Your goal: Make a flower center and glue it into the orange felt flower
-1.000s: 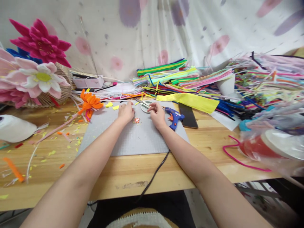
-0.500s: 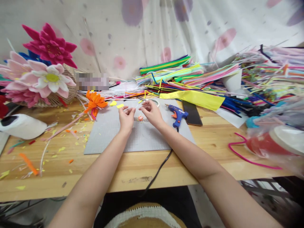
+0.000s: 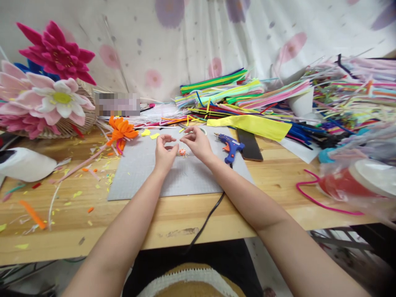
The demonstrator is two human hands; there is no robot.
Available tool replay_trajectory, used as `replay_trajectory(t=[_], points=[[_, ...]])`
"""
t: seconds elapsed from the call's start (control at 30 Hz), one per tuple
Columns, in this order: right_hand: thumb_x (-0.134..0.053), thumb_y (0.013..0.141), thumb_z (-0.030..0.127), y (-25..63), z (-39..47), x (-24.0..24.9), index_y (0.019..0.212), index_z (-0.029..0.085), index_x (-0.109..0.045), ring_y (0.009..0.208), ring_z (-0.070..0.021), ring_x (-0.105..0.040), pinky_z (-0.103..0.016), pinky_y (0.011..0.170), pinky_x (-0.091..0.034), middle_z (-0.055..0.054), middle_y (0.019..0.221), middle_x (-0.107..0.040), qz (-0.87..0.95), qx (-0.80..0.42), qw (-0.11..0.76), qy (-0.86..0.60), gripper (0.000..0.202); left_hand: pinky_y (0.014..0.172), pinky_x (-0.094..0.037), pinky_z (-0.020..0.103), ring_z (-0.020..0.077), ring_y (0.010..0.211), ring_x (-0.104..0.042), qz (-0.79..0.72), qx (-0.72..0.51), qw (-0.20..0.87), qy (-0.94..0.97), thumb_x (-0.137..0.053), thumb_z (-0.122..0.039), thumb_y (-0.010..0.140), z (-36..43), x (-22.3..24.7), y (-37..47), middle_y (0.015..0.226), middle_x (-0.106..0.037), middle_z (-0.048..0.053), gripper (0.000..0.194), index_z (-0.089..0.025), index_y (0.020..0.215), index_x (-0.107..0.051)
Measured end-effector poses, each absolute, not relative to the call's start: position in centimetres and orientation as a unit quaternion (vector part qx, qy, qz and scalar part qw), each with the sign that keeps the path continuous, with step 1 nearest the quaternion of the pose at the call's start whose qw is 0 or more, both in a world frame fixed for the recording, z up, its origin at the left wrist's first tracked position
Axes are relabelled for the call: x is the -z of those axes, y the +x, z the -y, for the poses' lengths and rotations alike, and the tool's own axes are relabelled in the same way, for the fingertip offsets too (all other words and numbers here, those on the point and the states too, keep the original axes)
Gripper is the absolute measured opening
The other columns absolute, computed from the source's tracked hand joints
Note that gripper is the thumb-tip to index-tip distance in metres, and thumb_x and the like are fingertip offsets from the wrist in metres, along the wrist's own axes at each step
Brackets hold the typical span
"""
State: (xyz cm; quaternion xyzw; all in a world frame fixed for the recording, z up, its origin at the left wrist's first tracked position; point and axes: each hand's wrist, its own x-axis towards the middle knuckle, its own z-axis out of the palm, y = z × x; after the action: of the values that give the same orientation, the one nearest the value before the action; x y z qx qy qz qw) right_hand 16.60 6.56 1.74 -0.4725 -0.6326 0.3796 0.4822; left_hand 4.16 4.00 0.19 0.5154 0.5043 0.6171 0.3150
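Over the grey cutting mat (image 3: 136,177), my left hand (image 3: 165,153) is held with its fingers curved and the thumb apart from them. Facing it, my right hand (image 3: 197,143) has bent fingers and a gap to its thumb; I make out nothing held in either hand. Between and just below them is a small spiky orange-and-white piece (image 3: 182,152), close to the left thumb. A pair of scissors, partly hidden, lies behind the right hand beside a pale ring (image 3: 203,131). Small yellow pieces (image 3: 154,135) lie beyond the left hand.
A blue glue gun (image 3: 230,147) lies right of my hands, its black cord (image 3: 206,222) running off the front edge. An orange flower (image 3: 121,130) and scraps are at left. Bundles of pipe cleaners (image 3: 216,82) and a yellow strip (image 3: 250,126) line the back.
My hands have shifted only slightly; the left thumb and fingers are farther apart. The spiky piece stays between them. The whole view has shifted a little.
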Motion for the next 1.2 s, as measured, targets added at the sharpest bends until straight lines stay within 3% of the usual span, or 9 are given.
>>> replay_trajectory(t=[0.17,0.37,0.83,1.2], points=[[-0.055,0.074,0.013,16.9,-5.6,-2.6,0.096,0.023,-0.05,0.079,-0.0166,-0.065,-0.031,0.074,-0.046,0.001,0.082,-0.069,0.748,-0.243,0.389,-0.48,0.025,0.065,-0.044,0.025,0.0156,0.087,-0.061,-0.503,-0.591,0.345,0.528,-0.07,-0.024,0.064,-4.3,-0.4,3.7,0.089,-0.065,0.004,0.029,-0.019,0.086,-0.051],[-0.055,0.078,0.016,16.8,-5.1,-3.0,0.099,0.022,-0.049,0.083,-0.0178,-0.065,-0.03,0.072,-0.044,-0.001,0.084,-0.07,0.781,-0.195,0.344,-0.482,0.023,0.063,-0.043,0.025,0.0129,0.072,-0.061,-0.508,-0.592,0.346,0.522,-0.069,-0.022,0.064,-4.6,-0.2,3.6,0.077,-0.063,0.001,0.02,-0.018,0.077,-0.053],[-0.06,0.074,0.017,20.1,-7.5,-2.5,0.089,0.021,-0.057,0.075,-0.013,-0.063,-0.027,0.073,-0.045,0.001,0.078,-0.068,0.796,-0.241,0.33,-0.447,0.016,0.068,-0.044,0.025,0.0099,0.066,-0.057,-0.487,-0.554,0.434,0.517,-0.067,-0.016,0.062,-6.0,0.0,1.7,0.07,-0.059,-0.003,0.025,-0.019,0.079,-0.048],[-0.054,0.073,0.012,19.9,-7.7,-0.6,0.093,0.02,-0.056,0.076,-0.0129,-0.063,-0.028,0.073,-0.046,0.0,0.08,-0.068,0.764,-0.248,0.367,-0.469,0.021,0.076,-0.045,0.03,0.0122,0.07,-0.059,-0.515,-0.503,0.416,0.556,-0.065,-0.015,0.062,-6.7,0.8,1.6,0.068,-0.058,-0.003,0.024,-0.02,0.079,-0.049]])
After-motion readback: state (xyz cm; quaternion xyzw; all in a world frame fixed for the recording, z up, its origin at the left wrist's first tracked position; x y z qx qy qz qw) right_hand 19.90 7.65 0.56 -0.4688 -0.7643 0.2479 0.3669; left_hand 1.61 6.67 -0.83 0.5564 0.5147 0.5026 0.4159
